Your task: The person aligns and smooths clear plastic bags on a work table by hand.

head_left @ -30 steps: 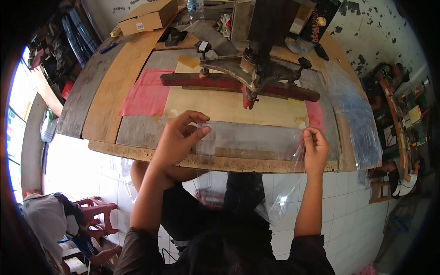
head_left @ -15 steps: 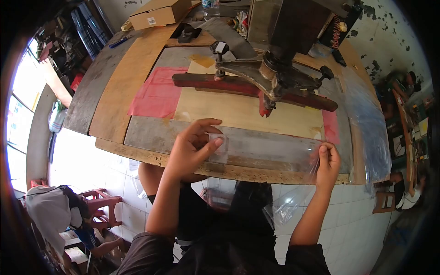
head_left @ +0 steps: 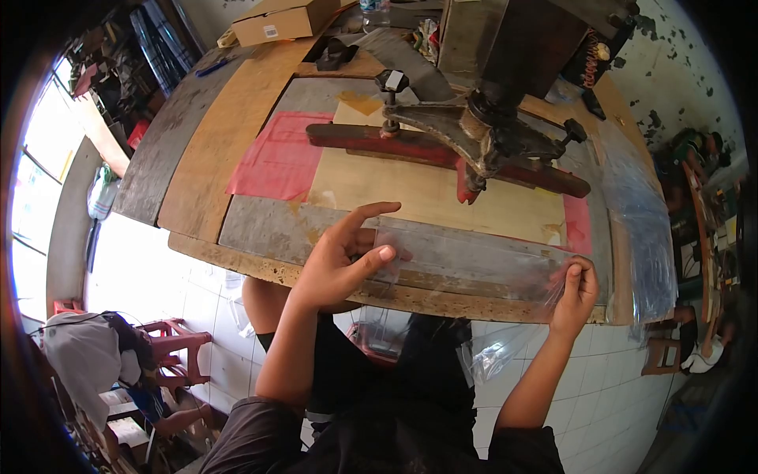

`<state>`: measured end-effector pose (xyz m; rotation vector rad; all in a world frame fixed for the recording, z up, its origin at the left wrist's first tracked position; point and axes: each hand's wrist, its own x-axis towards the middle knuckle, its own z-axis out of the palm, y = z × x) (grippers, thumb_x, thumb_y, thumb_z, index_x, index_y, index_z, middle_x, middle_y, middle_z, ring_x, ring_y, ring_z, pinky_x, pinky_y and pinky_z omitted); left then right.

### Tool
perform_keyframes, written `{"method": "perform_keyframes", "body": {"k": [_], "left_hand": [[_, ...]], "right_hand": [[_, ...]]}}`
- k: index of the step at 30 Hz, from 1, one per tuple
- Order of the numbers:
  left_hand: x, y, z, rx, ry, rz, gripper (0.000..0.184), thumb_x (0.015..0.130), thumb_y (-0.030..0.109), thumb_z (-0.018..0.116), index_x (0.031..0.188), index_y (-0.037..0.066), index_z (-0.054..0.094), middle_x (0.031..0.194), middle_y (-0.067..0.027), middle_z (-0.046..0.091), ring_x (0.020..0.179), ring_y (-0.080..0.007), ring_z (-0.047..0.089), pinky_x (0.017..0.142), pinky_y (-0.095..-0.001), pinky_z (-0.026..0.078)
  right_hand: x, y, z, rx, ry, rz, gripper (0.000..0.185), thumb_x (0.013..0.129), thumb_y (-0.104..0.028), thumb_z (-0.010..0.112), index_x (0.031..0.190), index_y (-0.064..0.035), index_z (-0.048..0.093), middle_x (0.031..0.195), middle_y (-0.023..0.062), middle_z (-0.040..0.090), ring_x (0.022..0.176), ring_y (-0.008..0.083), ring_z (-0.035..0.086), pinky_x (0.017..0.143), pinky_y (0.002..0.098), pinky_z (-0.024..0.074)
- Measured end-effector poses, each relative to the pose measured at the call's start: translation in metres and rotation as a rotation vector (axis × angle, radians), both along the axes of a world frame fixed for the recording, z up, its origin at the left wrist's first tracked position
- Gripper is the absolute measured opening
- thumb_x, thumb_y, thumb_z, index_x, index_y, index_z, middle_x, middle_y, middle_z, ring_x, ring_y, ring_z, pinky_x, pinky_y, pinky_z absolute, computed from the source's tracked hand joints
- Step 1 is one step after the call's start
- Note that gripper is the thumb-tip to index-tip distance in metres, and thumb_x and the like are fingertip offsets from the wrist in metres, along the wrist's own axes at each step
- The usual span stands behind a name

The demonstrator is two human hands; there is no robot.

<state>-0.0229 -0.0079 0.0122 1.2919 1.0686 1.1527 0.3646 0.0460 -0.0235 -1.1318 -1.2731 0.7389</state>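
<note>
A clear plastic film strip (head_left: 482, 258), possibly a flat bag, stretches between my hands above the table's front edge. My right hand (head_left: 578, 292) pinches its right end between thumb and fingers, bunching the film there. At the other end, my left hand (head_left: 347, 257) has its index finger stretched out and its thumb apart. Some of its fingertips show through the film, behind the left end. Beyond the strip lies a cream sheet (head_left: 442, 196) with a pink-red panel (head_left: 276, 158) at its left. Over this sheet stands a press head with a long red-edged bar (head_left: 371, 144).
Stacked clear plastic sheets (head_left: 651, 245) hang over the table's right side. A cardboard box (head_left: 284, 22) and a blue pen (head_left: 212, 67) lie at the back left. The wooden table edge (head_left: 260, 267) runs before me. Other people sit at both sides.
My left thumb and index finger have spread further apart at the film's left end. My right hand has shifted slightly right and down, still pinching the film. The view has shifted slightly.
</note>
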Motion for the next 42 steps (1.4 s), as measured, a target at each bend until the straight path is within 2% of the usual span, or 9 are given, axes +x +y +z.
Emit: {"method": "perform_keyframes", "body": {"k": [3, 5, 11, 21, 28, 30, 36, 38, 42], "left_hand": [[0.004, -0.003, 0.008, -0.036, 0.039, 0.044, 0.062, 0.105, 0.018, 0.071, 0.159, 0.003, 0.044, 0.105, -0.0122, 0.081, 0.103, -0.0124, 0.072, 0.096, -0.0293, 0.054], [0.007, -0.002, 0.006, -0.015, 0.041, 0.131, 0.068, 0.103, 0.017, 0.073, 0.162, 0.001, 0.043, 0.094, -0.0043, 0.076, 0.091, -0.005, 0.064, 0.084, -0.0222, 0.05], [0.006, -0.001, -0.002, -0.001, 0.069, 0.174, 0.063, 0.101, 0.004, 0.073, 0.159, 0.002, 0.049, 0.097, -0.0042, 0.078, 0.097, -0.0057, 0.067, 0.088, -0.0232, 0.053], [0.009, 0.001, -0.003, -0.05, 0.181, 0.249, 0.059, 0.099, 0.005, 0.077, 0.154, 0.002, 0.056, 0.1, -0.0048, 0.079, 0.096, -0.0072, 0.07, 0.086, -0.0233, 0.054], [0.015, 0.003, -0.011, 0.164, 0.326, 0.366, 0.048, 0.093, 0.006, 0.08, 0.139, 0.007, 0.068, 0.091, -0.0078, 0.079, 0.078, -0.0118, 0.071, 0.076, -0.0294, 0.056], [0.015, 0.001, -0.01, 0.205, 0.355, 0.368, 0.046, 0.091, 0.006, 0.08, 0.136, 0.007, 0.07, 0.089, -0.0091, 0.078, 0.076, -0.0136, 0.071, 0.074, -0.031, 0.056], [0.022, -0.003, -0.007, 0.364, 0.709, 0.373, 0.044, 0.084, 0.011, 0.081, 0.127, 0.009, 0.072, 0.09, -0.0071, 0.072, 0.089, -0.0253, 0.067, 0.092, -0.0387, 0.049], [0.029, -0.006, -0.002, 0.258, 0.793, 0.365, 0.046, 0.081, 0.01, 0.081, 0.127, 0.012, 0.073, 0.107, -0.0085, 0.069, 0.113, -0.0315, 0.062, 0.106, -0.0435, 0.044], [0.044, -0.008, 0.0, 0.319, 0.854, 0.434, 0.045, 0.081, 0.01, 0.08, 0.126, 0.013, 0.073, 0.121, -0.0098, 0.064, 0.118, -0.0319, 0.058, 0.109, -0.0451, 0.04]], "right_hand": [[0.003, 0.002, -0.002, 0.004, -0.024, 0.025, 0.036, 0.107, -0.04, 0.069, 0.102, -0.0037, 0.067, 0.083, 0.0009, 0.064, 0.073, 0.011, 0.064, 0.064, 0.026, 0.0511], [0.002, 0.002, -0.002, 0.004, -0.04, 0.048, 0.036, 0.107, -0.038, 0.069, 0.102, -0.0032, 0.067, 0.082, 0.0009, 0.064, 0.073, 0.0112, 0.064, 0.063, 0.0271, 0.0509], [-0.002, 0.005, -0.001, -0.063, -0.053, 0.04, 0.032, 0.107, -0.034, 0.07, 0.105, -0.0019, 0.069, 0.083, 0.0017, 0.066, 0.075, 0.0114, 0.065, 0.066, 0.0269, 0.0538], [-0.007, 0.004, 0.006, -0.197, -0.015, -0.016, 0.029, 0.105, -0.03, 0.074, 0.105, -0.0003, 0.071, 0.088, 0.0004, 0.069, 0.079, 0.0103, 0.065, 0.07, 0.026, 0.0539], [-0.014, 0.005, 0.007, -0.117, -0.151, -0.036, 0.023, 0.104, -0.022, 0.075, 0.104, 0.0019, 0.073, 0.094, 0.0008, 0.071, 0.085, 0.0088, 0.061, 0.079, 0.0248, 0.0494], [-0.018, 0.005, 0.012, -0.07, -0.349, -0.05, 0.021, 0.104, -0.019, 0.074, 0.104, 0.002, 0.073, 0.095, 0.0013, 0.071, 0.085, 0.01, 0.061, 0.079, 0.0251, 0.0494], [-0.012, 0.0, 0.015, -0.017, -0.472, -0.074, 0.02, 0.101, -0.018, 0.077, 0.102, 0.002, 0.078, 0.085, 0.0039, 0.062, 0.077, 0.0144, 0.058, 0.071, 0.0289, 0.0457], [-0.008, -0.003, 0.016, -0.013, -0.532, -0.075, 0.018, 0.1, -0.016, 0.077, 0.105, 0.0011, 0.077, 0.087, 0.0048, 0.064, 0.076, 0.0154, 0.059, 0.072, 0.0298, 0.0474], [-0.015, -0.005, 0.02, -0.022, -0.501, -0.129, 0.015, 0.097, -0.011, 0.078, 0.108, -0.0019, 0.077, 0.092, 0.0058, 0.065, 0.083, 0.0193, 0.063, 0.076, 0.0334, 0.0504]]}}
